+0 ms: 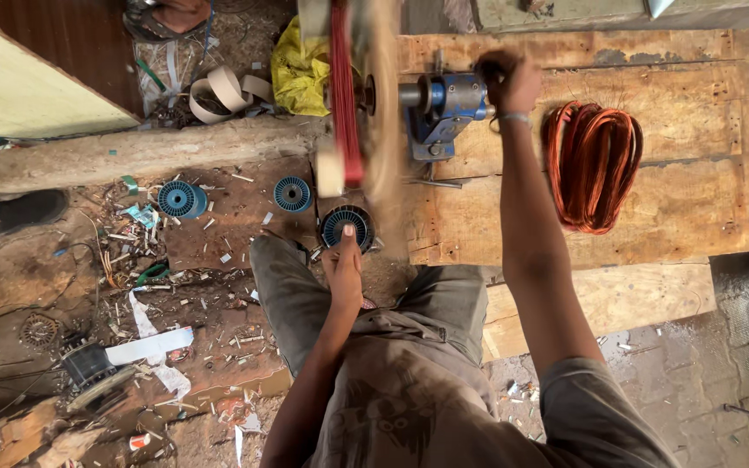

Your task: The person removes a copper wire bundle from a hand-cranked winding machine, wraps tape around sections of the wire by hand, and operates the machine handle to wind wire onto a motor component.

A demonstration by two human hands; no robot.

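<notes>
The wooden bench (652, 217) fills the right half of the view, its planks worn and stained. On its far edge sits a blue winder (441, 108), and beside that a blurred wheel (353, 95) with a band of red wire across it. A copper coil (591, 165) lies loose on the bench, just right of the person's forearm. Left of the bench, the dirt floor (45, 286) is strewn with scraps, tape rolls and a yellow rag (298, 74). Two blue spools (182, 199) lie there, near each other. The right hand (509, 82) is closed around the winder's crank. The left hand (344, 269) reaches down with its fingers lying on a third spool (346, 221), which sits just below the wheel, against the bench's edge; whether it grips cannot be told.
</notes>
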